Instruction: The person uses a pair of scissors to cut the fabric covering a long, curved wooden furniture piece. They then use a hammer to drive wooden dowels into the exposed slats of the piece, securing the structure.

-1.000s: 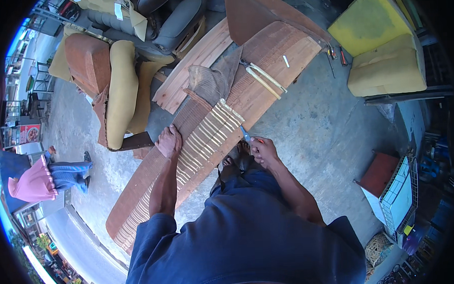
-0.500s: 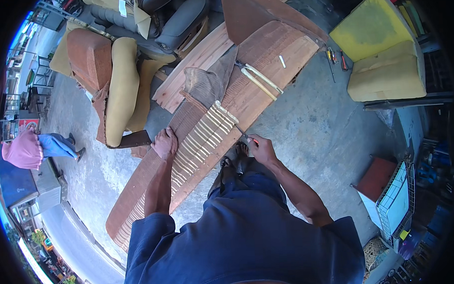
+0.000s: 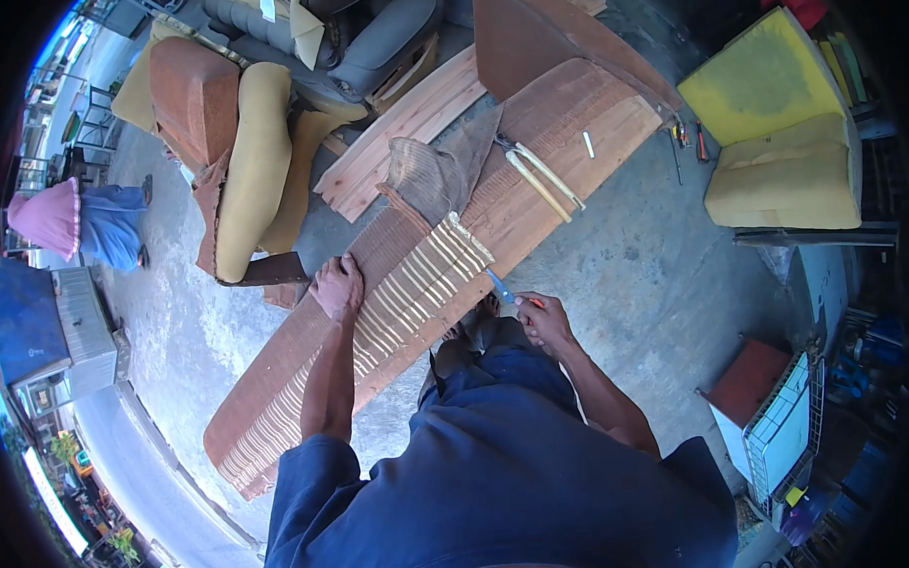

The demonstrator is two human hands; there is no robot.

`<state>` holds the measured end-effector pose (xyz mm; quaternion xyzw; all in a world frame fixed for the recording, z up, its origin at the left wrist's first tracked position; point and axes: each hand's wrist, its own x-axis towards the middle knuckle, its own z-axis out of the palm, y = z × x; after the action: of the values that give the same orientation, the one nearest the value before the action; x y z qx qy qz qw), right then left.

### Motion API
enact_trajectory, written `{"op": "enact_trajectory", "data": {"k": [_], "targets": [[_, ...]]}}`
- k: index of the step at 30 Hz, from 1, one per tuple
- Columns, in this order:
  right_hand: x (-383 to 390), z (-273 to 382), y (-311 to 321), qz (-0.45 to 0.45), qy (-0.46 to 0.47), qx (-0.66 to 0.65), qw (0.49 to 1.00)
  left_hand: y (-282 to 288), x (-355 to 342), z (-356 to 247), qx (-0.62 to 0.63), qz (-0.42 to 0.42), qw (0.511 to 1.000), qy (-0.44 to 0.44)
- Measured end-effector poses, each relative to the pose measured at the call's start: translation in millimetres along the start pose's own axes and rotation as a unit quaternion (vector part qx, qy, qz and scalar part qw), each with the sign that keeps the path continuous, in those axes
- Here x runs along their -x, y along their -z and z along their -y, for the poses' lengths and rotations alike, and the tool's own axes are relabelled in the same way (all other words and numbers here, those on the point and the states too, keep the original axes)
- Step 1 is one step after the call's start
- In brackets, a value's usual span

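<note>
Fabric (image 3: 378, 249), brown and finely ribbed, covers part of the long wooden board (image 3: 619, 133); a cream-striped strip (image 3: 405, 301) runs along the board's near side. Slim-handled pincers (image 3: 541, 189) lie towards the board's right end. The left hand (image 3: 336, 286) rests palm-down near the board's far edge, finger spread impossible to tell. The right hand (image 3: 546, 326) wraps its fingers round an orange-handled blade (image 3: 500, 284), tip beside the board's near edge.

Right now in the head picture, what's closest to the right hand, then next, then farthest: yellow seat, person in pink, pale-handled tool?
From the right hand:
1. Pale-handled tool, ahead, on the board.
2. Yellow seat, off to the right.
3. Person in pink, far left.
</note>
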<state>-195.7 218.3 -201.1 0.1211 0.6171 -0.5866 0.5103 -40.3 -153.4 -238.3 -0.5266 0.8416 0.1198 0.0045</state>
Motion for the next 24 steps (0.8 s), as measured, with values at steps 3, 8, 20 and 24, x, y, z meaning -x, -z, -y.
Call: {"op": "enact_trajectory", "data": {"k": [3,8,20,24], "targets": [[0.7,3.8,3.1,0.011,-0.002,0.013,1.000,0.8,2.2,2.5,-0.002,0.007,1.000,0.007],[-4.0,21.8,4.1,0.018,-0.001,0.078,0.997,0.0,0.9,4.0,-0.002,0.001,1.000,0.013],[-25.7,-11.1,-45.6,-0.025,0.036,-0.065,0.997,4.4,-1.1,2.4,-0.008,0.003,1.000,0.013],[-38.1,-14.7,-63.9,-0.053,0.027,-0.108,0.992,3.5,2.4,-1.8,0.007,0.007,1.000,0.017]]}}
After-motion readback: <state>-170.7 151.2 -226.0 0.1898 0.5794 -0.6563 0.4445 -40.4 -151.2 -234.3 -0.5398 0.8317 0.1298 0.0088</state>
